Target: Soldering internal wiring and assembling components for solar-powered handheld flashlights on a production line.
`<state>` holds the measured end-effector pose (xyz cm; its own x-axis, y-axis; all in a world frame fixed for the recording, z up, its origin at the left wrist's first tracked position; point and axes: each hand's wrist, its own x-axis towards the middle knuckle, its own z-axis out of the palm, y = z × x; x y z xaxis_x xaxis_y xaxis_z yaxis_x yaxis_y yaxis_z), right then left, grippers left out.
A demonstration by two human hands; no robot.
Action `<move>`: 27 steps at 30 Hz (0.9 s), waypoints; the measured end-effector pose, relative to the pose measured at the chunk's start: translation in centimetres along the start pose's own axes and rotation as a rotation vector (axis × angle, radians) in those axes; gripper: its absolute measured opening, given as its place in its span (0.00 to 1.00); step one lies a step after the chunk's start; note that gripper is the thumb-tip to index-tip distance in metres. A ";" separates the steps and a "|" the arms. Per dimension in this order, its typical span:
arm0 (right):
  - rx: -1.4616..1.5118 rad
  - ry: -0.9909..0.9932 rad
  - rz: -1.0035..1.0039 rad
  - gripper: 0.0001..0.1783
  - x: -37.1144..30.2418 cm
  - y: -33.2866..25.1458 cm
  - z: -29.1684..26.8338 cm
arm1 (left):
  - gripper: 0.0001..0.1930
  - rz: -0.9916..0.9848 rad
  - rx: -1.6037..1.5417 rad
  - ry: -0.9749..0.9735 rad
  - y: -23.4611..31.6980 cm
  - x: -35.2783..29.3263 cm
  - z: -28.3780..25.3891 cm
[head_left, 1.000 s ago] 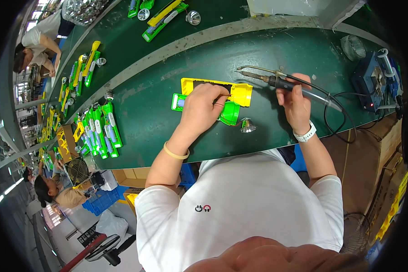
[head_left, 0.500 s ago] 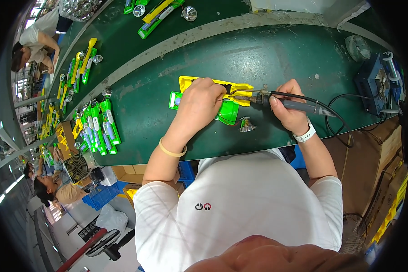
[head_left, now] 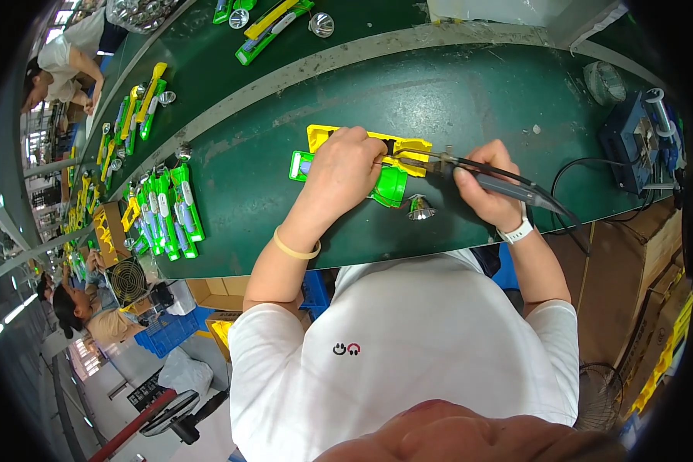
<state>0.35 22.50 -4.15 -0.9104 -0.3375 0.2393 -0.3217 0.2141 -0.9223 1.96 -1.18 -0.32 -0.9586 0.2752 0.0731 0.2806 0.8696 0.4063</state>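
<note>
Head view: the yellow shell [head_left: 416, 145] lies partly under the left grip [head_left: 346, 165] (whether its bent fingers pinch anything, I cannot tell) and left of the right grip [head_left: 493, 200], which clasps the iron [head_left: 517, 191], tip over the shell; a reflector [head_left: 421, 209] sits nearby.

The white shirt [head_left: 416, 331] carries two small round emblems [head_left: 346, 349] side by side, one black, one partly red, while the print on a carton [head_left: 645, 323] is too small to read.
</note>
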 end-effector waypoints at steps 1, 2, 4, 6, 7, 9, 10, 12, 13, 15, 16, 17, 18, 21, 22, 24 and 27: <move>0.070 0.042 -0.012 0.13 -0.3 0.5 -0.5 | 0.04 -0.005 -0.005 -0.001 0.0 -0.1 0.0; 0.140 0.083 -0.024 0.13 -0.6 0.8 -0.7 | 0.04 -0.010 -0.011 -0.002 0.0 -0.1 0.0; 0.475 0.148 0.096 0.13 -0.6 -0.7 -1.1 | 0.04 -0.002 -0.013 0.014 -0.2 -0.3 0.1; 0.525 0.106 0.071 0.14 0.1 -1.1 -0.6 | 0.04 0.012 -0.017 0.026 -0.3 -0.3 0.3; 0.576 0.113 0.131 0.14 0.3 -1.5 0.2 | 0.04 0.020 -0.017 0.028 -0.4 -0.3 0.4; 0.639 0.056 0.139 0.14 1.2 -1.4 1.7 | 0.03 0.025 -0.014 0.034 -0.4 -0.4 0.4; 0.631 0.047 0.169 0.13 1.7 -1.6 2.5 | 0.03 0.029 -0.016 0.038 -0.4 -0.4 0.3; 0.598 -0.022 0.173 0.12 2.4 -1.5 3.2 | 0.04 0.020 -0.008 0.046 -0.5 -0.5 0.2; 0.626 -0.012 0.198 0.12 2.7 -1.3 3.4 | 0.04 0.019 -0.009 0.045 -0.5 -0.5 0.3; 0.675 0.006 0.222 0.12 2.8 -1.0 3.6 | 0.04 0.008 -0.015 0.037 -0.5 -0.6 0.5; 0.660 0.020 0.229 0.11 2.4 -0.9 3.4 | 0.04 0.016 -0.039 0.038 -0.4 -0.7 0.9; 0.665 0.020 0.232 0.11 2.1 -0.7 3.1 | 0.04 0.025 -0.063 0.038 -0.3 -0.7 1.2; 0.666 0.025 0.239 0.11 1.7 -0.6 2.7 | 0.04 0.026 -0.047 -0.007 0.0 -0.7 1.2; 0.653 0.013 0.231 0.12 1.9 -1.3 2.7 | 0.05 0.031 -0.101 -0.009 0.5 -1.1 1.1; 0.643 0.032 0.239 0.13 1.8 -1.3 2.6 | 0.07 0.047 -0.202 0.077 0.7 -1.3 0.3; 0.657 0.033 0.249 0.13 1.9 -0.8 2.6 | 0.09 0.078 -0.236 0.272 0.5 -2.0 -1.5; 0.627 0.052 0.261 0.13 1.9 -0.8 2.7 | 0.07 -0.386 -0.755 0.062 0.1 -3.6 -4.3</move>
<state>-0.43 19.23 -3.81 -0.9542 -0.2986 -0.0155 0.1077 -0.2949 -0.9494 5.23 -3.86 3.38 -0.9876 -0.0269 -0.1544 -0.1528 0.3849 0.9102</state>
